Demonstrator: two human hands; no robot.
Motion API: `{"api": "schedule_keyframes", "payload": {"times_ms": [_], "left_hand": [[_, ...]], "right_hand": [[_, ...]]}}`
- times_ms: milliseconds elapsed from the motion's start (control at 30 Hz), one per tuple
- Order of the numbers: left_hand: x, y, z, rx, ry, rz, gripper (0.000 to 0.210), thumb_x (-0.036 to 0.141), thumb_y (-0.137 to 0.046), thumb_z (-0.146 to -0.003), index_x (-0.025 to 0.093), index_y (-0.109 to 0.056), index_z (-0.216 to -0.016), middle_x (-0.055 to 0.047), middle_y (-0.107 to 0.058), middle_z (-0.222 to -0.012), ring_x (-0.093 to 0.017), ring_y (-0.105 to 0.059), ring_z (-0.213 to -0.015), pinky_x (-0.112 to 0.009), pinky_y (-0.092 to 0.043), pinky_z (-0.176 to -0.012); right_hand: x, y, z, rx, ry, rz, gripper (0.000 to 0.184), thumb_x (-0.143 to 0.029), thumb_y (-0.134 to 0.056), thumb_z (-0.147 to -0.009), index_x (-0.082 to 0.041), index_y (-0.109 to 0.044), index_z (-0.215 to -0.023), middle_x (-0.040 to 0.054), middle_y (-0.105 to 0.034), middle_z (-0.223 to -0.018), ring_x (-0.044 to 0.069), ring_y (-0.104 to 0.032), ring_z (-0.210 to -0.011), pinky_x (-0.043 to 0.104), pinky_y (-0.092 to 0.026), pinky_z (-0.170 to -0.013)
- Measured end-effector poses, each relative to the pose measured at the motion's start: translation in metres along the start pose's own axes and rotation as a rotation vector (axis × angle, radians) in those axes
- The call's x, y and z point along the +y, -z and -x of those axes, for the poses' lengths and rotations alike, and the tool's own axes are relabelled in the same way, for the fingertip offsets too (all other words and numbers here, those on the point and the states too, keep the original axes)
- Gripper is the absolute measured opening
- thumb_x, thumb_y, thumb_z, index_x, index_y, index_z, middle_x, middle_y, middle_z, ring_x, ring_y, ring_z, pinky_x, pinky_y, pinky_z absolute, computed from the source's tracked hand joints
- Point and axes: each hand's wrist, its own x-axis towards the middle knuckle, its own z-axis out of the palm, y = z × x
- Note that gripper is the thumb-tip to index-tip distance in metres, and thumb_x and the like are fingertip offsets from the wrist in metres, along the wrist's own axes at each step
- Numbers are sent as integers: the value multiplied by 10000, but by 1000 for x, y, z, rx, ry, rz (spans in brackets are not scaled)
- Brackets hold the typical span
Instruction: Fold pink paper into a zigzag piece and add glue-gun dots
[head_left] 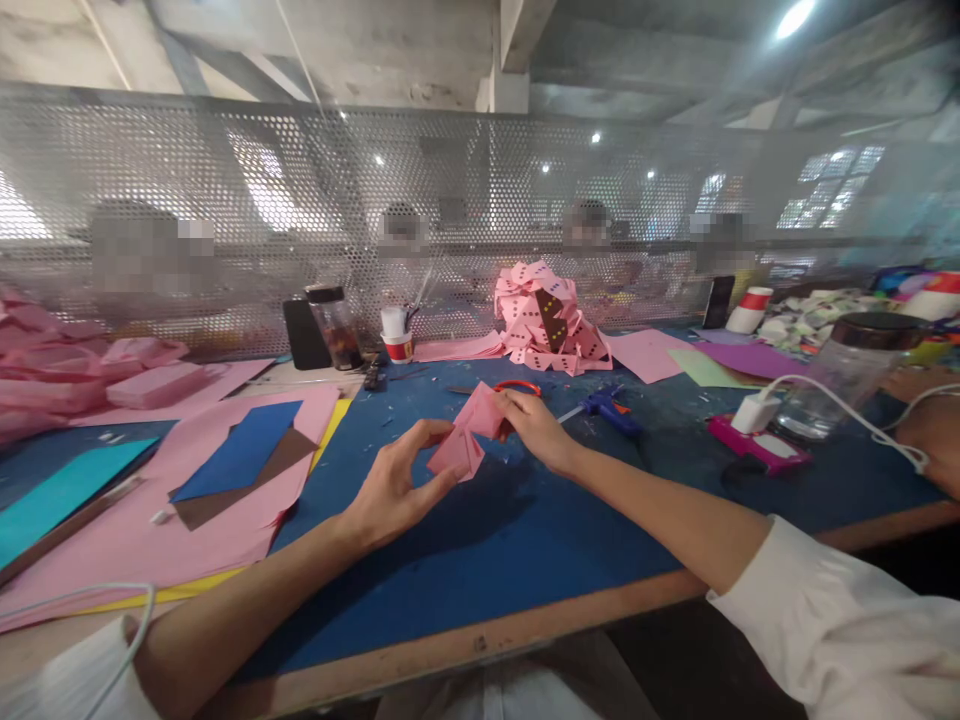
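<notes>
With fingers of the left hand point(391, 488) and right hand point(541, 428) pinched on the folded pink paper point(466, 440), up over the blue bench point(465, 600), best to hold softly, line up the edges, then press folds flat without bending corners.

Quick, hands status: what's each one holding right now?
Left hand: holding the folded pink paper at its lower left.
Right hand: closed on the same paper's upper right.
</notes>
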Motion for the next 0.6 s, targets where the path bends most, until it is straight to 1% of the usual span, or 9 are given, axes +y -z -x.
{"api": "schedule_keyframes", "payload": {"times_ms": [100, 167, 233, 333, 400, 433, 500, 600], "left_hand": [[1, 1, 1, -42, -72, -59, 373, 349, -648, -853, 197, -513, -1165, -63, -664, -1082, -213, -649, -997, -303, -501, -875], [1, 2, 2, -86, -128, -83, 414, 320, -642, -848, 199, -482, -1210, -74, -653, -1127, -217, -643, -1030, -307, -502, -895], [1, 2, 3, -104, -154, -106, 453, 289, -620, -853, 199, -444, -1260, -90, -637, -1177, -226, -632, -1079, -318, -498, -925], [-3, 0, 3, -69, -135, -152, 502, 273, -595, -857, 195, -397, -1312, -113, -614, -1235, -246, -612, -1134, -345, -497, -943], [-7, -1, 2, -26, -106, -193, 499, 272, -579, -869, 195, -387, -1322, -118, -612, -1240, -251, -611, -1135, -360, -501, -933], [-9, -2, 1, -2, -98, -219, 472, 267, -564, -880, 197, -395, -1315, -114, -619, -1228, -249, -616, -1121, -366, -502, -925], [-14, -3, -1, 48, -110, -274, 398, 251, -532, -907, 204, -426, -1289, -102, -641, -1182, -240, -628, -1076, -372, -501, -905], [-18, -3, -4, 97, -197, -359, 293, 241, -506, -936, 208, -487, -1226, -89, -668, -1105, -231, -637, -1008, -372, -497, -877]], "right_hand": [[1, 0, 0, -7, 3, 10, 415, -572, -459, -938, -216, -546, -745, -9, -583, -632, 153, -579, -576, 289, -475, -598], [3, 1, 0, 10, 18, 29, 372, -547, -455, -949, -217, -556, -810, -12, -579, -665, 152, -581, -607, 294, -482, -630], [3, 2, -1, 102, 81, 90, 289, -496, -483, -950, -218, -562, -939, 5, -601, -795, 157, -599, -715, 301, -493, -703], [-3, 3, 1, 312, 237, 245, 239, -390, -540, -937, -224, -529, -1108, 48, -583, -1015, 168, -587, -918, 317, -481, -844], [-12, 1, 5, 369, 321, 330, 223, -340, -548, -937, -229, -526, -1130, 53, -568, -1025, 168, -570, -932, 321, -469, -875], [-18, -1, 8, 354, 351, 360, 197, -326, -543, -942, -232, -537, -1114, 50, -566, -1005, 165, -566, -913, 316, -468, -865], [-28, -7, 15, 241, 382, 407, 114, -316, -521, -959, -224, -580, -991, 39, -575, -951, 157, -562, -869, 303, -461, -834], [-38, -16, 25, 93, 379, 422, 173, -332, -524, -964, -208, -604, -873, 22, -576, -871, 147, -554, -817, 289, -446, -792]]}}
